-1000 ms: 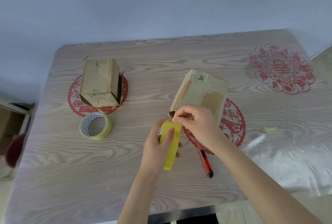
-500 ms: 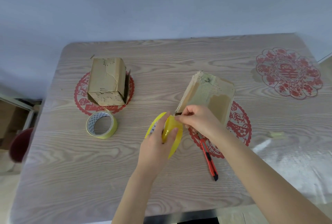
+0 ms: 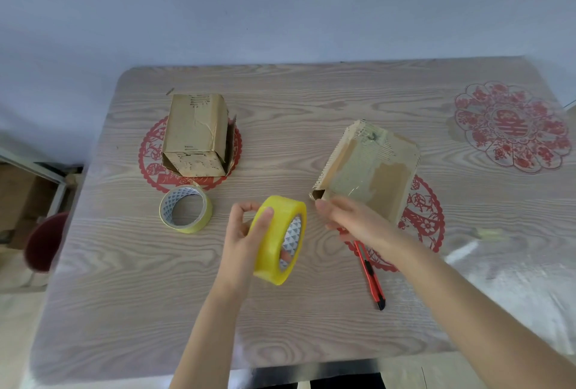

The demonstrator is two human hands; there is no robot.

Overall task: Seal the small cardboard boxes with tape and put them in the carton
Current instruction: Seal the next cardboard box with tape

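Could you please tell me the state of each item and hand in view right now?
Left hand, grips yellow roll.
Yellow roll, lifted, on edge.
Right hand, open, beside right box.
Right box, lying down, top layer torn.
Left box, lying down, side flap ajar.
Spare roll, flat on table.
Knife, lying on table.

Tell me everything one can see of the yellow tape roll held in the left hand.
The yellow tape roll is a thick ring of glossy, see-through yellow tape on a white core printed with small grey triangles. It stands on edge in the air above the table, its opening turned to the right. The left hand grips it: one finger lies on the outer band, a fingertip shows inside the core. The right hand is close but apart.
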